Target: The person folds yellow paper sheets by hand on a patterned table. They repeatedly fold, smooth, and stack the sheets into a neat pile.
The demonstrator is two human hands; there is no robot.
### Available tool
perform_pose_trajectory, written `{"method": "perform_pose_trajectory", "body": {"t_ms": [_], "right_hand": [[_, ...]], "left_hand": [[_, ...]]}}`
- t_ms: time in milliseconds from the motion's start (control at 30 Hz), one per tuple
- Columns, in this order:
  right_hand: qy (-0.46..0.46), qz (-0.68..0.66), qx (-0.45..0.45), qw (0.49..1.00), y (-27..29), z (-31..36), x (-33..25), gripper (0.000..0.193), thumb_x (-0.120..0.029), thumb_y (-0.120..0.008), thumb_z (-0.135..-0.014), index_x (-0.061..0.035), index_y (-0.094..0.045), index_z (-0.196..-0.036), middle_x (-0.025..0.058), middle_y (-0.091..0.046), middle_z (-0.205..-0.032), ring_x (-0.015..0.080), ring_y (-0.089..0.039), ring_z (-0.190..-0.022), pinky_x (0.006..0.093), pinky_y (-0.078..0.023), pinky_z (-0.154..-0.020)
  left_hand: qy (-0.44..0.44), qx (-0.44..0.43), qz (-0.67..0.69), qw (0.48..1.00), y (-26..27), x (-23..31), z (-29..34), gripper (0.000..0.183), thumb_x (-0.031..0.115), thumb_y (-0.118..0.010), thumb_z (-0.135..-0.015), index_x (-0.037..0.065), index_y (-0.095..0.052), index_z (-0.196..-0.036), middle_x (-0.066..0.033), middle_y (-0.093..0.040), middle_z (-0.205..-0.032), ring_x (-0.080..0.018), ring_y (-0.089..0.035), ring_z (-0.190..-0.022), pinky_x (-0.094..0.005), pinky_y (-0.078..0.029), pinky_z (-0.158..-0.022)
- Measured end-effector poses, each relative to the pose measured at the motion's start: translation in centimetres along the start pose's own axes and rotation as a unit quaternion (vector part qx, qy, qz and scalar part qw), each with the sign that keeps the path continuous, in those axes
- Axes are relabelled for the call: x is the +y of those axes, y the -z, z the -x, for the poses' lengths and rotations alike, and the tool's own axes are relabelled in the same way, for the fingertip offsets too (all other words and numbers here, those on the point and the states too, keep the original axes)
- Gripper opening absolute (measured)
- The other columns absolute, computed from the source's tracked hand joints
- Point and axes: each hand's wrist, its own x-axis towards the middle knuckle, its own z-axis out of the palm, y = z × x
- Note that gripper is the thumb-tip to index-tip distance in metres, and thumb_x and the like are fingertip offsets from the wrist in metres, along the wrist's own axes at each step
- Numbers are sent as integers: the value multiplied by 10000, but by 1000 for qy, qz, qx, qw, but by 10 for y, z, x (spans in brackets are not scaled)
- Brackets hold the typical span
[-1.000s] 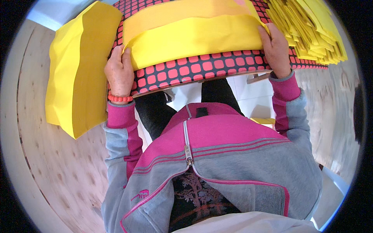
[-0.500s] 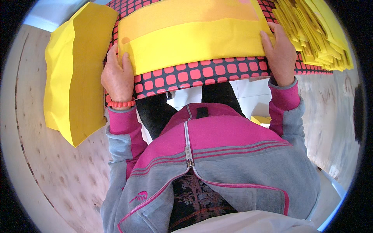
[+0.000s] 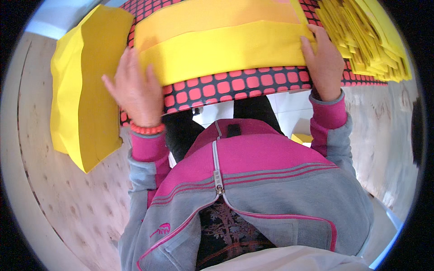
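Observation:
A folded yellow cloth bag (image 3: 226, 49) lies flat on a red-and-black checkered board (image 3: 235, 86) in front of me. My left hand (image 3: 133, 90) is lifted at the bag's left edge, fingers spread, holding nothing. My right hand (image 3: 324, 61) presses flat on the bag's right edge, fingers on the cloth. A red bead bracelet (image 3: 147, 129) circles my left wrist.
A stack of yellow bags (image 3: 83, 104) lies on the wooden surface (image 3: 86, 203) at the left. A fanned pile of several yellow bags (image 3: 366, 36) sits at the upper right. My pink and grey jacket (image 3: 253, 180) fills the lower middle.
My left hand has let go of the board's left edge and risen beside the bag with fingers spread. The right hand has stayed on the bag's right edge.

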Motion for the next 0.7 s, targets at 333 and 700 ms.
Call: {"method": "perform_pose_trajectory", "body": {"t_ms": [333,700], "right_hand": [[9,-35,-64,997,0,-9,14,328,-305,-611,-963,-124,-605,-1237,187,-709,-1055,396,-685,-928,469,-539,-759],[-41,-32,-24,998,3,-1,11,323,-279,-636,-937,-129,-617,-1223,156,-714,-985,360,-698,-870,451,-543,-717]], "left_hand": [[-215,-167,342,899,5,106,-4,734,469,-679,-861,100,-477,-1462,-206,-389,-1548,-374,-360,-1448,-600,-244,-1168],[-204,-218,281,912,5,104,0,859,586,-660,-843,114,-409,-1516,-224,-335,-1578,-381,-329,-1466,-624,-225,-1160]]}}
